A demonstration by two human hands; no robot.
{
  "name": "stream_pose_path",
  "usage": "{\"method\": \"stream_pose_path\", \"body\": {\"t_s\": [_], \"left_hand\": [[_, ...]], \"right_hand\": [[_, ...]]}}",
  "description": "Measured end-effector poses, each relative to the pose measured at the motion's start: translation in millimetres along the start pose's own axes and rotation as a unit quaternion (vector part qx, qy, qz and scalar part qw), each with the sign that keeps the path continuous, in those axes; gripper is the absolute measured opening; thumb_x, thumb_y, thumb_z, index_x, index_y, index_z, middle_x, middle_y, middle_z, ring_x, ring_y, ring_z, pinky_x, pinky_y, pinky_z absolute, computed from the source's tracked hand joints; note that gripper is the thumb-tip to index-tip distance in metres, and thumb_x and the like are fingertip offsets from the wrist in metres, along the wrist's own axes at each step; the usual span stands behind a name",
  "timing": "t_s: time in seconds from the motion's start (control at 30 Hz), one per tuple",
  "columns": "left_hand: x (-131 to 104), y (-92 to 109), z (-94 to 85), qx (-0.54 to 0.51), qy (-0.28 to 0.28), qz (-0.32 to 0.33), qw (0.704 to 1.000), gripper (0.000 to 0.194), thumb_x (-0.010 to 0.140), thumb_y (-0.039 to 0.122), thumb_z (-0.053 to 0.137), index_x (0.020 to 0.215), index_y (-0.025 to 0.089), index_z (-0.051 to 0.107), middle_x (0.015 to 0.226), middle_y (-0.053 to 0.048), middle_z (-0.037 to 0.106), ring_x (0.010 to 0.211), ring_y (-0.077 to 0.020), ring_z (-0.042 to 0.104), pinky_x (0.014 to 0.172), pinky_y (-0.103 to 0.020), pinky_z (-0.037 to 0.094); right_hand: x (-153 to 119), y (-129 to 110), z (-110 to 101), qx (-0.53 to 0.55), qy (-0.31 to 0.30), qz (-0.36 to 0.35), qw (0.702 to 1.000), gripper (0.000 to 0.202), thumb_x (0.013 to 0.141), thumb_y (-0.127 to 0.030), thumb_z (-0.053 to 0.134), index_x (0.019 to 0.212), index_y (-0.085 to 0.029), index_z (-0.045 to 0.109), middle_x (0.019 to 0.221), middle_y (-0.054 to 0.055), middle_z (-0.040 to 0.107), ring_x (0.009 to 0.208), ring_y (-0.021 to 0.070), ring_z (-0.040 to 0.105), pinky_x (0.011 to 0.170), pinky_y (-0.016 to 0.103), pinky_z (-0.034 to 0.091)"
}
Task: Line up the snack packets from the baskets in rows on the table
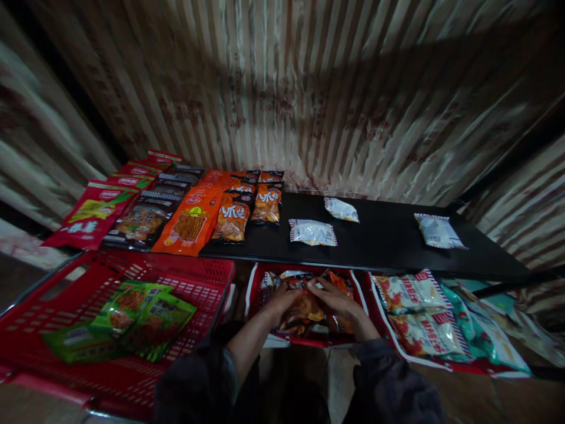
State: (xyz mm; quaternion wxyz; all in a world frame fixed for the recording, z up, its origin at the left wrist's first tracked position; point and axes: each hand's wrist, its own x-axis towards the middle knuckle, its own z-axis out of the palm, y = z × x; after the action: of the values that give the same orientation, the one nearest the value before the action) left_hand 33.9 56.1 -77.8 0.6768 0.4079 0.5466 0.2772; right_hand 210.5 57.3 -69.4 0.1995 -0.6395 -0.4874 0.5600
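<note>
My left hand and my right hand are inside the middle red basket. Between them is an orange-and-black snack bag, with the fingers of both hands closed over its upper part. The fingertips are partly lost in the dim light and the shiny wrappers. Other orange and striped snack bags lie around and under it. On the black shelf just beyond, two orange-and-black bags stand at the front of short rows.
Left of those rows lie orange, black and red snack packs. White striped bags are scattered along the black shelf. A red basket with green packs stands left; another basket holds striped bags at right.
</note>
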Motion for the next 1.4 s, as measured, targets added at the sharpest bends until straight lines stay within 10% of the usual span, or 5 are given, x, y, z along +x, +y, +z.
{"method": "stream_pose_path", "body": {"t_s": [0.13,0.47,0.63,0.87,1.4], "left_hand": [[-19,-2,7.9,-0.111,-0.064,-0.043,0.991,0.038,0.065,0.038,0.073,0.099,0.022,0.065,0.095,-0.004,0.074,0.087,-0.0215,0.069,0.066,-0.029,0.051],[-72,-12,4.5,-0.084,-0.010,0.097,0.992,0.042,0.065,0.029,0.073,0.102,0.018,0.057,0.107,-0.009,0.068,0.098,-0.0229,0.064,0.085,-0.032,0.049],[-67,48,3.9,-0.077,0.106,0.235,0.963,0.087,0.065,0.018,0.072,0.140,0.024,0.029,0.135,-0.012,0.054,0.118,-0.0226,0.058,0.097,-0.033,0.047],[-9,121,-10.3,-0.048,0.080,0.323,0.942,0.096,0.070,0.012,0.065,0.151,0.025,0.016,0.144,-0.010,0.049,0.123,-0.0224,0.055,0.105,-0.036,0.043],[38,139,-17.5,-0.128,0.012,0.277,0.952,0.051,0.070,0.046,0.074,0.109,0.016,0.064,0.104,-0.008,0.073,0.095,-0.0227,0.067,0.084,-0.033,0.052]], "right_hand": [[-2,4,-12,-0.028,0.031,-0.031,0.999,0.051,0.070,-0.067,0.066,0.092,-0.021,0.064,0.102,0.010,0.069,0.103,0.0259,0.065,0.085,0.038,0.052],[-60,-37,-38,0.044,-0.246,-0.080,0.965,0.050,0.071,-0.067,0.068,0.084,-0.022,0.049,0.068,-0.003,0.061,0.063,0.0148,0.065,0.059,0.026,0.051],[-48,-82,-44,0.101,-0.115,-0.210,0.966,0.047,0.075,-0.057,0.071,0.103,-0.024,0.054,0.077,-0.002,0.061,0.074,0.0148,0.062,0.073,0.031,0.052],[0,-126,-30,0.172,0.062,-0.302,0.936,0.057,0.074,-0.054,0.071,0.122,-0.027,0.056,0.103,0.003,0.069,0.092,0.0193,0.064,0.085,0.032,0.051],[33,-127,-33,0.292,0.183,-0.237,0.908,0.049,0.064,-0.062,0.074,0.089,-0.020,0.069,0.084,0.002,0.071,0.076,0.0183,0.064,0.061,0.026,0.050]]}}
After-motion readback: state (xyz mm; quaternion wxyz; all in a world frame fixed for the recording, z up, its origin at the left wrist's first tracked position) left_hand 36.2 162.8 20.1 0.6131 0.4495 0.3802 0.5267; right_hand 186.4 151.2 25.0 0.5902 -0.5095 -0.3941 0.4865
